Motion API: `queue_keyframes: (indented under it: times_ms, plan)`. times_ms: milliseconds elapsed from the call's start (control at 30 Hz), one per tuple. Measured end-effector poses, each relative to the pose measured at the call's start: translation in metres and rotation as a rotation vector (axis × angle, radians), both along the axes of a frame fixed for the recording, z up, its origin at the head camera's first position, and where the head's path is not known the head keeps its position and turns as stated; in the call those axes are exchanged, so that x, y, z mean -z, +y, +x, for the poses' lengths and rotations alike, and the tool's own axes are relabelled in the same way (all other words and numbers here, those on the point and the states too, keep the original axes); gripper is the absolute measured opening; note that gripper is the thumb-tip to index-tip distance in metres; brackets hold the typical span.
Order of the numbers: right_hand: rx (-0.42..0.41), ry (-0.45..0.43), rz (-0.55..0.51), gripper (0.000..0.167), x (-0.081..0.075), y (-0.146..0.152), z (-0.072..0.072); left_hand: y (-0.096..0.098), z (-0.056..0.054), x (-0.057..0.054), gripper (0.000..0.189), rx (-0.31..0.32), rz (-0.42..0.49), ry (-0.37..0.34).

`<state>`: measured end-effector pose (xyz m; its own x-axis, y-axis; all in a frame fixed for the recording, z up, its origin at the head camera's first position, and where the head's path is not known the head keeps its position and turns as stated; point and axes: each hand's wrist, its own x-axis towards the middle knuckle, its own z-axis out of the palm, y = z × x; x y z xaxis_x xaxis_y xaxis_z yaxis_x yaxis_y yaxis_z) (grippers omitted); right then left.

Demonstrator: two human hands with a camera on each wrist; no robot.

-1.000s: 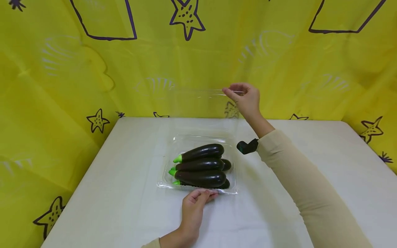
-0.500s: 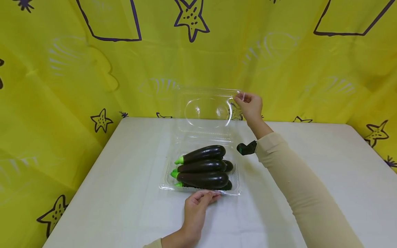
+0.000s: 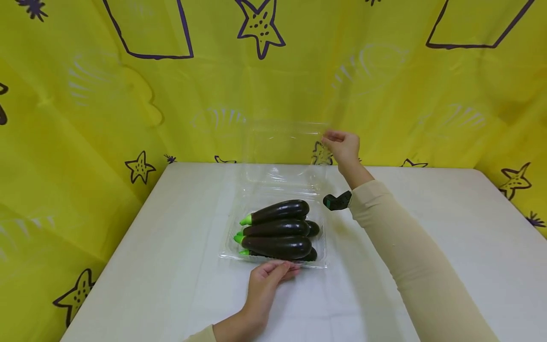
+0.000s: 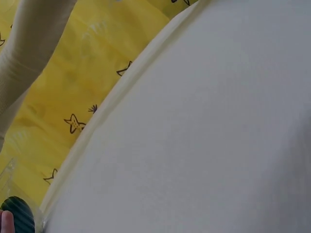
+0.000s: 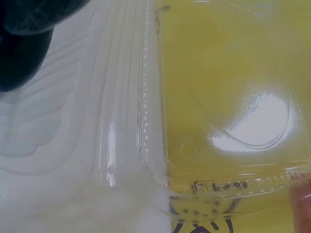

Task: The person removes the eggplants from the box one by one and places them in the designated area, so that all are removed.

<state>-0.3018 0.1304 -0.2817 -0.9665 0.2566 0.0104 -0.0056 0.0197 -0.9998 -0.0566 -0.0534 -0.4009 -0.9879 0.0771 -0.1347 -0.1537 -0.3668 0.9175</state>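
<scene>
Several dark, glossy eggplants (image 3: 277, 247) with green stem ends lie piled in a clear plastic clamshell container (image 3: 315, 265) in the head view. My left hand (image 3: 261, 289) pinches the container's front rim between thumb and fingers. Behind the eggplants the hinged transparent lid (image 3: 284, 149) stands raised, and my right hand (image 3: 345, 148) pinches its upper right corner. The right wrist view shows the hinge strip (image 5: 145, 97) up close, with a fingertip (image 5: 302, 208) at the lid's edge. One eggplant (image 4: 18, 213) shows at the corner of the left wrist view beside a finger.
The container rests on a white-covered table (image 3: 171, 266). A yellow curtain (image 3: 299, 80) with drawn stars hangs behind and along the sides. A small black device (image 3: 337, 201) sits at the right sleeve's cuff.
My right hand has come down a little with the lid, whose broad face shows more than a second ago. The left hand keeps its place at the front rim.
</scene>
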Motion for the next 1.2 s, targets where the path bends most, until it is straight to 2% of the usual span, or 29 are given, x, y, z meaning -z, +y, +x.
queue_keyframes:
  times_ms: [167,333,433,633,767,967,1200]
  plan:
    - [-0.004,0.006,-0.016,0.032,0.004,0.001,-0.002,-0.021,0.000,-0.002,0.031,0.008,-0.040,-0.028]
    - [0.003,0.010,-0.053,0.030,0.007,0.002,-0.003,-0.047,0.004,-0.006,0.031,-0.039,-0.096,-0.035]
    - [-0.008,0.007,-0.067,0.030,0.007,0.002,-0.002,-0.061,0.006,-0.008,0.030,-0.095,-0.117,-0.038]
    - [-0.032,-0.006,-0.059,0.032,0.007,0.002,-0.002,-0.082,0.005,-0.013,0.026,-0.256,-0.174,-0.083]
    - [-0.044,-0.009,-0.094,0.035,0.008,0.001,-0.004,-0.089,0.003,-0.017,0.025,-0.308,-0.160,-0.103]
    - [-0.095,-0.030,-0.160,0.042,0.012,0.003,-0.005,-0.091,0.002,-0.018,0.024,-0.325,-0.092,-0.113]
    - [-0.152,-0.051,-0.160,0.047,0.016,0.009,-0.003,-0.092,0.005,-0.018,0.018,-0.327,-0.057,-0.098]
